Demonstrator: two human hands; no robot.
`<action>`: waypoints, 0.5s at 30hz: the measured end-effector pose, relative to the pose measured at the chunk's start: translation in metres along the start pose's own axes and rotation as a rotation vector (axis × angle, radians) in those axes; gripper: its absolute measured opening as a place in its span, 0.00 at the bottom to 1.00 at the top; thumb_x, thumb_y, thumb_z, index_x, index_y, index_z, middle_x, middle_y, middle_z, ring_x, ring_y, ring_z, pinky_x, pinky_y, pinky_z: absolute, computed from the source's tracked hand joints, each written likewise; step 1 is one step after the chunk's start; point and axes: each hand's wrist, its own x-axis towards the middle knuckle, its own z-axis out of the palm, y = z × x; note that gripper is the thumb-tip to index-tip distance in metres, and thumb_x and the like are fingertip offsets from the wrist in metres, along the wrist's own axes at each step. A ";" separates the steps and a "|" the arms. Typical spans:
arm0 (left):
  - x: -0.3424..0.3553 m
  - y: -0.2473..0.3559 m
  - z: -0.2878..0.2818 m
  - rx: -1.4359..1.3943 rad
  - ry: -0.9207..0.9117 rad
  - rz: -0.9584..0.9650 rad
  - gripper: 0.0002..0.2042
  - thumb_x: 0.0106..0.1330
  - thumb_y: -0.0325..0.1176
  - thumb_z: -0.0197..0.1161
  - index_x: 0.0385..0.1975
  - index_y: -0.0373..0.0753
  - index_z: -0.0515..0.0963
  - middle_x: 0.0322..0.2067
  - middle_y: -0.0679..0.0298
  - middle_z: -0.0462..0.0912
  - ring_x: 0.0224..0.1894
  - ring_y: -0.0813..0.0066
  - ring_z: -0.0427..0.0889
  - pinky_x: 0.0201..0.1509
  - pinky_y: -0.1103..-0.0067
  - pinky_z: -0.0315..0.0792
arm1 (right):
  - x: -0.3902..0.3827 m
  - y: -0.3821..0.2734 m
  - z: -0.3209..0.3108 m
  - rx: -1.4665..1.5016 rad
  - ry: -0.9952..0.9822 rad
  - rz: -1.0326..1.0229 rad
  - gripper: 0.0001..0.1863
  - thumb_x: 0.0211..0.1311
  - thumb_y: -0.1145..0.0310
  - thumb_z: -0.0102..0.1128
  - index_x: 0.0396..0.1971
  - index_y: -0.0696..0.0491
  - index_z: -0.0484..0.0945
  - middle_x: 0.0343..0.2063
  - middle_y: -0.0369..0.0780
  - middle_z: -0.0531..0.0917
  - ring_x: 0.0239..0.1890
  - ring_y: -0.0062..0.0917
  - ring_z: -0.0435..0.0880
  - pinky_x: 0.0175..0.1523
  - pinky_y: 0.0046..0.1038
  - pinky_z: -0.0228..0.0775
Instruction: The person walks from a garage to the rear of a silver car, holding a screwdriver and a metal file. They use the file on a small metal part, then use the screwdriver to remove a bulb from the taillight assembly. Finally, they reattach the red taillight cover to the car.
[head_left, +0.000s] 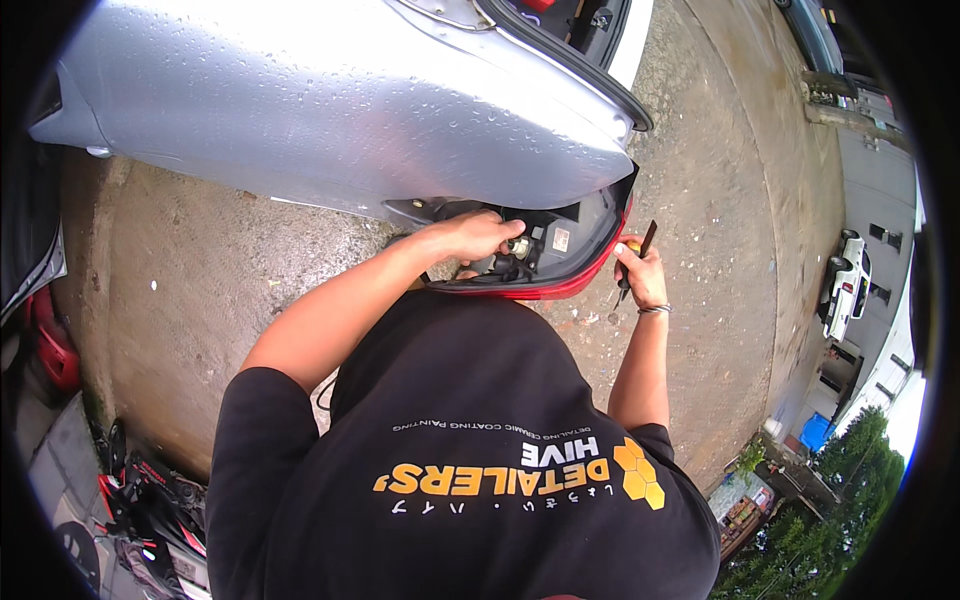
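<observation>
A red-rimmed tail light is pulled out from the corner of a wet silver car body, its grey back turned up in front of my torso. My left hand reaches over its back, fingers closed at a pale bulb socket; the fingertips are partly hidden. Just beyond the lamp's right edge, my right hand is closed round a slim black tool with some yellow. The tool points up and away, and its exact kind is unclear. A bracelet circles the right wrist.
The car's open trunk edge with a black seal is above right. Wet concrete ground surrounds the car. A red and black motorcycle stands at lower left. A white pickup is parked far right, near plants.
</observation>
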 end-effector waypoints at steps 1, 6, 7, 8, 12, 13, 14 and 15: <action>0.001 -0.004 0.003 -0.016 0.016 -0.008 0.29 0.75 0.56 0.52 0.40 0.30 0.83 0.36 0.49 0.84 0.38 0.61 0.82 0.46 0.65 0.73 | 0.000 -0.001 0.001 0.018 -0.006 -0.002 0.15 0.60 0.62 0.73 0.38 0.58 0.82 0.19 0.31 0.78 0.17 0.16 0.75 0.24 0.20 0.63; -0.007 0.022 -0.006 -0.045 -0.119 -0.140 0.28 0.78 0.54 0.50 0.41 0.27 0.80 0.26 0.60 0.76 0.24 0.75 0.67 0.28 0.73 0.65 | -0.002 0.004 -0.001 0.007 -0.001 0.010 0.15 0.61 0.62 0.72 0.39 0.58 0.81 0.19 0.32 0.78 0.17 0.17 0.75 0.24 0.21 0.63; -0.006 0.022 -0.008 -0.035 -0.142 -0.155 0.28 0.78 0.53 0.50 0.41 0.27 0.80 0.24 0.62 0.74 0.23 0.76 0.67 0.27 0.74 0.64 | -0.002 0.004 0.001 0.008 0.002 0.009 0.15 0.61 0.62 0.72 0.39 0.57 0.80 0.18 0.33 0.77 0.17 0.18 0.75 0.24 0.21 0.63; -0.004 0.022 -0.008 -0.029 -0.169 -0.169 0.28 0.78 0.53 0.50 0.41 0.27 0.80 0.23 0.64 0.73 0.22 0.77 0.67 0.25 0.75 0.63 | -0.003 0.005 0.001 0.027 0.007 0.008 0.15 0.61 0.62 0.72 0.38 0.57 0.80 0.18 0.32 0.78 0.17 0.17 0.75 0.24 0.21 0.62; -0.003 0.023 -0.010 -0.083 -0.207 -0.183 0.26 0.78 0.52 0.51 0.37 0.29 0.79 0.18 0.70 0.67 0.19 0.79 0.66 0.22 0.77 0.61 | -0.004 0.010 0.002 0.074 0.016 0.008 0.14 0.61 0.61 0.72 0.37 0.57 0.81 0.19 0.32 0.78 0.17 0.16 0.75 0.24 0.21 0.61; -0.003 0.023 -0.011 -0.113 -0.218 -0.186 0.26 0.77 0.52 0.52 0.37 0.29 0.79 0.19 0.70 0.68 0.19 0.79 0.67 0.22 0.77 0.61 | -0.004 0.011 0.002 0.078 0.016 0.008 0.15 0.61 0.61 0.71 0.37 0.57 0.81 0.19 0.32 0.78 0.17 0.16 0.75 0.24 0.21 0.61; -0.002 0.022 -0.011 -0.144 -0.226 -0.188 0.26 0.77 0.52 0.53 0.37 0.29 0.79 0.19 0.69 0.68 0.19 0.79 0.67 0.22 0.77 0.61 | -0.004 0.011 0.002 0.082 0.013 0.008 0.15 0.61 0.61 0.71 0.37 0.57 0.81 0.18 0.32 0.78 0.17 0.17 0.75 0.24 0.21 0.61; -0.001 0.021 -0.012 -0.175 -0.234 -0.190 0.26 0.76 0.53 0.55 0.37 0.29 0.79 0.19 0.69 0.68 0.19 0.78 0.67 0.22 0.77 0.61 | -0.004 0.012 0.002 0.086 0.008 0.008 0.15 0.61 0.60 0.71 0.37 0.57 0.81 0.18 0.32 0.78 0.17 0.17 0.75 0.24 0.21 0.61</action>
